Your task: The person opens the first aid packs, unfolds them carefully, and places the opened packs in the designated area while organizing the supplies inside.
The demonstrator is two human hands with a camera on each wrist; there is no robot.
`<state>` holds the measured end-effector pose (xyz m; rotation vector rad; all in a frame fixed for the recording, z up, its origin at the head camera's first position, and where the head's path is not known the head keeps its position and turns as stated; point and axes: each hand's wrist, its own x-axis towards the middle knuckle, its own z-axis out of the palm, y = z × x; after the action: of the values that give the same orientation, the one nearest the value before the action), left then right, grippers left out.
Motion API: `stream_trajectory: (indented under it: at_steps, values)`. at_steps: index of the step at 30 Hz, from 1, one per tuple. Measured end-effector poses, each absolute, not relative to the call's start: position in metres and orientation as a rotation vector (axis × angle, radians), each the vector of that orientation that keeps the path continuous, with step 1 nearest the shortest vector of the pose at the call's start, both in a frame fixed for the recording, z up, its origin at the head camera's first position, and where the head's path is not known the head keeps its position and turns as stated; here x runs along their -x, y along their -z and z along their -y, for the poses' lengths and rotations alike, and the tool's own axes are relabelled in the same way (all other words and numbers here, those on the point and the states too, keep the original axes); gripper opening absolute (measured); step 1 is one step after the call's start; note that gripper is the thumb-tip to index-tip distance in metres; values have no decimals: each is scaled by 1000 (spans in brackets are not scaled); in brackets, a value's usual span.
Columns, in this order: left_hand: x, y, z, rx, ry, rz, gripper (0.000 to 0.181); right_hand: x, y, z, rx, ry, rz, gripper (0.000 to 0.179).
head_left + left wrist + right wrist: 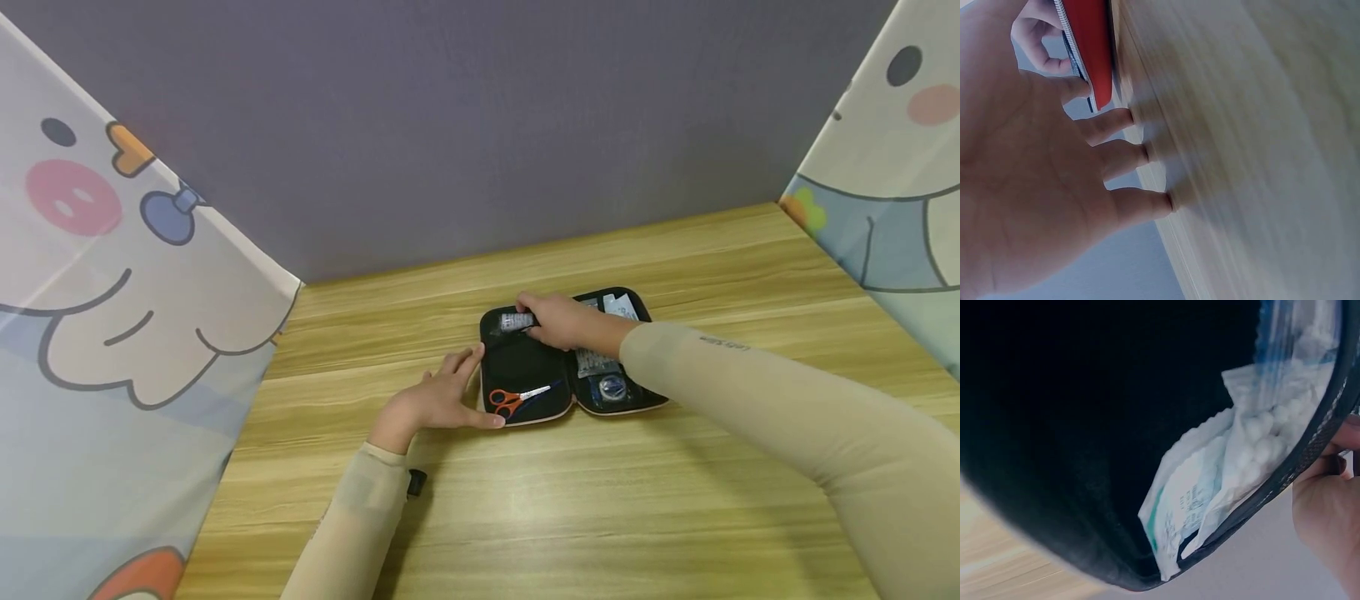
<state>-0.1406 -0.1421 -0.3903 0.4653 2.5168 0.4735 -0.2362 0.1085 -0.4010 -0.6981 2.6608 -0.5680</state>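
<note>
A zippered case, black inside and red outside, lies open like a book on the table. Orange-handled scissors rest in its left half. My left hand is spread at the left side, thumb at the near rim; in the left wrist view its other fingertips rest on the wood. Over the upper left half, my right hand holds a small item with a printed white label, fingers curled at its end. The right half holds white packets and a clear bag of white balls.
The wood-grain table runs back to a grey-purple wall. Cartoon-printed panels stand at both sides. A clear-wrapped round item sits near the front of the case's right half. A black object shows beside the left sleeve.
</note>
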Motion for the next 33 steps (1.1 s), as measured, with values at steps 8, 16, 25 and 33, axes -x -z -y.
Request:
stream_trajectory:
  at_steps: [8, 16, 25, 33]
  values:
    - [141, 389, 141, -464, -470, -2519, 125, 235, 401, -113, 709, 627, -2686, 51]
    - [141, 390, 141, -453, -461, -2520, 125, 240, 403, -121, 689, 725, -2598, 44]
    - [140, 391, 141, -454, -453, -2530, 125, 237, 403, -131, 796, 777, -2516, 16]
    - [140, 391, 141, -454, -461, -2535, 125, 231, 406, -131, 888, 638, -2638, 25]
